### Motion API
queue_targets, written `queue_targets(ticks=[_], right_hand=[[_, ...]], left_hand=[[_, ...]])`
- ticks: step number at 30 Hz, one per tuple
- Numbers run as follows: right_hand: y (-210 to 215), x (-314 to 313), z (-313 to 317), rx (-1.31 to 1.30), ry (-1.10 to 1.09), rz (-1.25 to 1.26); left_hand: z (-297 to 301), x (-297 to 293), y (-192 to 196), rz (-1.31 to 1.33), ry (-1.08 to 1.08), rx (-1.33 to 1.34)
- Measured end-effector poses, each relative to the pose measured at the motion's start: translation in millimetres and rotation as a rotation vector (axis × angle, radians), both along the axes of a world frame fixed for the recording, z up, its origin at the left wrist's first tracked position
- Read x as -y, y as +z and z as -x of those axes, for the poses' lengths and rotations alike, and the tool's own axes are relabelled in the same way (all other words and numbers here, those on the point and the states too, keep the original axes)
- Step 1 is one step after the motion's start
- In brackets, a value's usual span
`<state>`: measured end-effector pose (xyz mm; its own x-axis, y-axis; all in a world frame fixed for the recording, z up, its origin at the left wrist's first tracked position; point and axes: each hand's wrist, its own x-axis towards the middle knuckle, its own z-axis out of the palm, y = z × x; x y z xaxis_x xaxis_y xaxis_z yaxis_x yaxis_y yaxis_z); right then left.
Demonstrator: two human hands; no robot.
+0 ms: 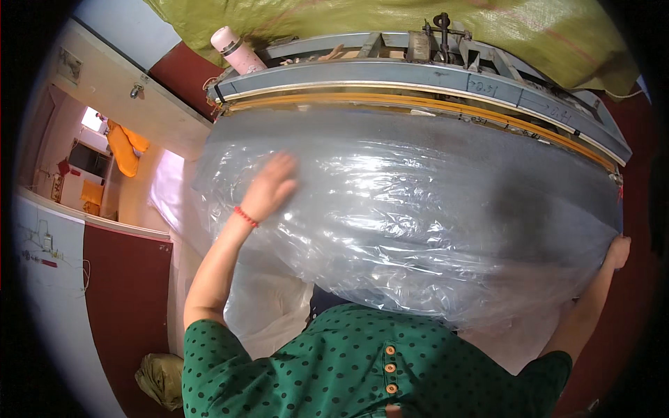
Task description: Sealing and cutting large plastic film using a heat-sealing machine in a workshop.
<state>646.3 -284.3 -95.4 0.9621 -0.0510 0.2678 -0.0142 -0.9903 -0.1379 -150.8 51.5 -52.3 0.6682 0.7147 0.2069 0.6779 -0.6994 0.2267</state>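
A wide sheet of clear plastic film [390, 188] drapes over the machine's front and hangs down toward my body, wrinkled and shiny. Over its left part is my left hand [273, 184], slightly blurred, fingers stretched out and holding nothing; whether the palm touches the film I cannot tell. A red bead bracelet [246, 217] circles that wrist. At the far right edge of the film, my right hand [617, 252] is closed on the sheet's side, its fingertips partly hidden.
Behind the film runs a grey metal frame [390, 72] with yellow strips [418, 101] along it. A pink bottle [238, 52] leans at its back left, and a clamp [443, 35] stands at the back. Green-yellow sheeting [557, 42] covers the far side. An open door [132, 90] is left.
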Motion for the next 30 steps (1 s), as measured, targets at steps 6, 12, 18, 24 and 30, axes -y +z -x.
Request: queue_targets(ticks=[6, 12, 18, 24, 30], right_hand=[[-3.1, 4.5, -5.1, 0.031, 0.04, -0.005], [-13.4, 26.0, -30.5, 0.054, 0.037, -0.137], [-32.4, 66.4, -57.9, 0.242, 0.239, -0.923], [-2.3, 63.2, -39.9, 0.144, 0.243, -1.037], [46.8, -58.6, 28.1, 0.321, 0.357, -0.426]], left_hand=[[-33.2, -18.5, -17.5, -0.056, 0.0, 0.018], [-49.5, -43.7, -26.7, -0.205, 0.127, 0.212], [-60.1, -75.3, -31.2, -0.289, 0.266, 0.315], [-44.8, -80.3, -25.2, -0.365, 0.18, 0.309], [-5.3, -138.0, -47.5, -0.119, 0.511, 1.108]])
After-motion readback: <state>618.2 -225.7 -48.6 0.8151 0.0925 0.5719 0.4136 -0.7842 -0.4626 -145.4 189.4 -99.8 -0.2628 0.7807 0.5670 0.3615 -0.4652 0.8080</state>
